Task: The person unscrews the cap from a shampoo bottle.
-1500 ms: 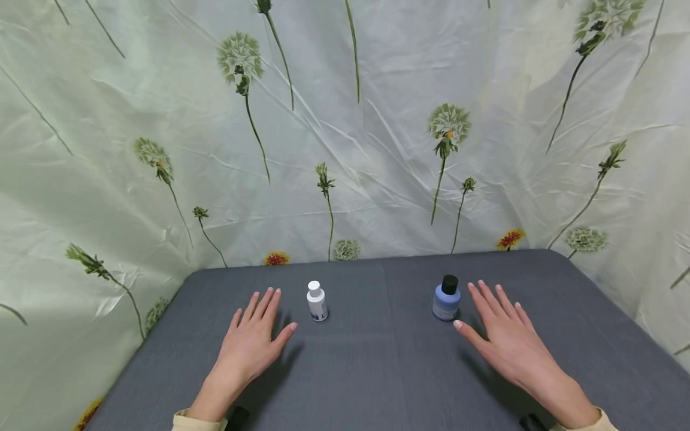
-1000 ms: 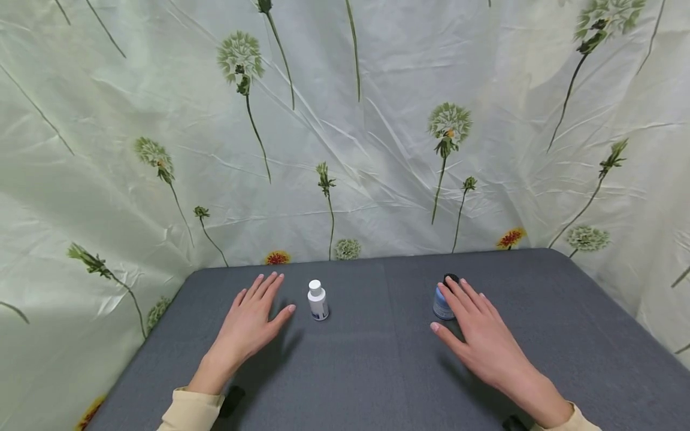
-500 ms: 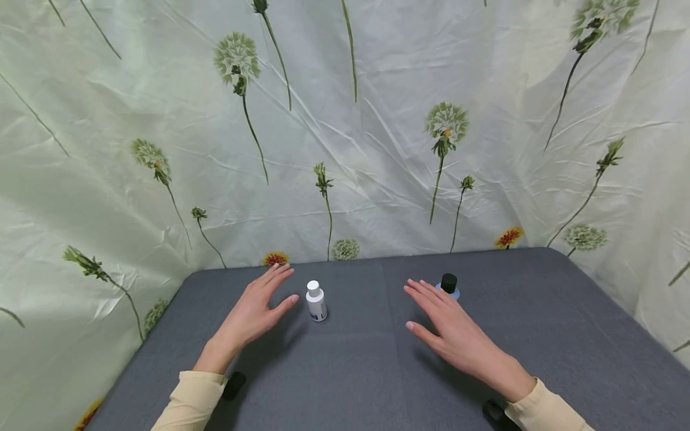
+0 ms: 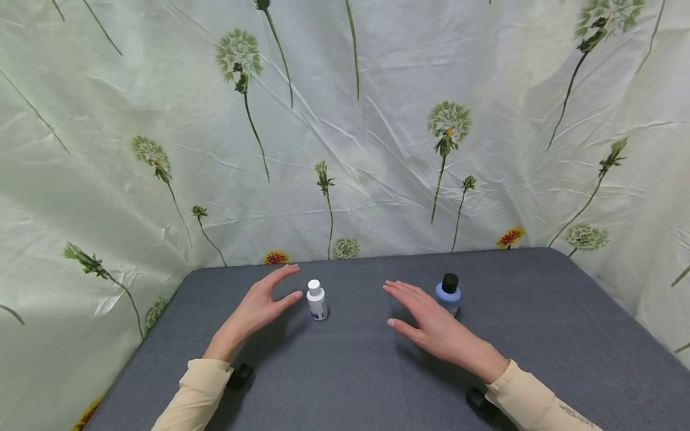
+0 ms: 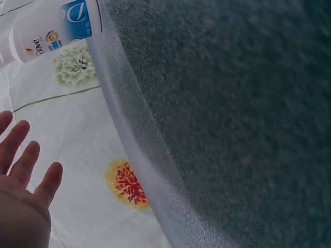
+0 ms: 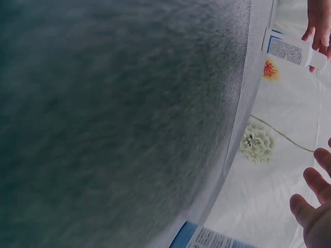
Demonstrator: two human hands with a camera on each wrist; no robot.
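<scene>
In the head view a small white bottle (image 4: 317,305) with a white cap stands upright on the table. Its Dove label shows on the same white bottle (image 5: 57,26) in the left wrist view. My left hand (image 4: 259,306) hovers just left of it, fingers extended and thumb tip close to the bottle, holding nothing. To the right stands a blue bottle (image 4: 448,292) with a black cap, its lower part partly hidden by my right hand (image 4: 431,323). That hand hangs over the table in front of the blue bottle, fingers reaching left, with nothing in its grasp.
A dark grey cloth covers the table (image 4: 356,383). Behind and beside it hangs a pale curtain (image 4: 377,149) printed with dandelions. A black wrist device (image 4: 240,377) is strapped under the left sleeve, and another black device (image 4: 480,400) under the right.
My right hand has swept left, passing in front of the blue bottle. My left hand has moved slightly forward and right, turning its fingers toward the white bottle. Both bottles stay put.
</scene>
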